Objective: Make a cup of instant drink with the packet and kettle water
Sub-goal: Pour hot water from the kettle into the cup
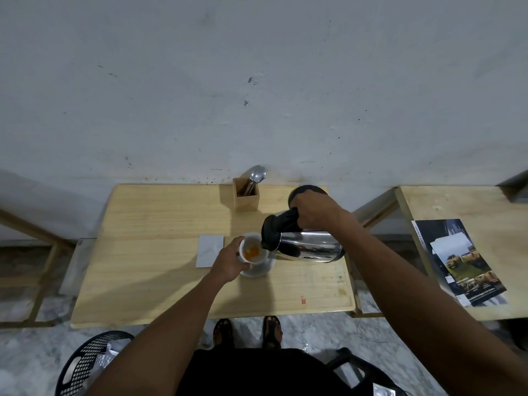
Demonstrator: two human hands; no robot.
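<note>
Small white ceramic cup [251, 250] sits mid-frame on a white saucer [258, 270], orange powder in the bottom. Left hand [228, 262] is wrapped round its side. Right hand [313, 208] grips the handle of the shiny steel kettle with black top [303, 244], tipped sideways over the pale wooden bench [160, 270], spout at the cup's rim.

Glossy mirror-steel kettle [310, 246], matt black lid; pale grained wooden table [160, 270]

Wooden holder [246, 198] with spoons [256, 175]; magazine [460, 262]; black basket [91, 361].
</note>
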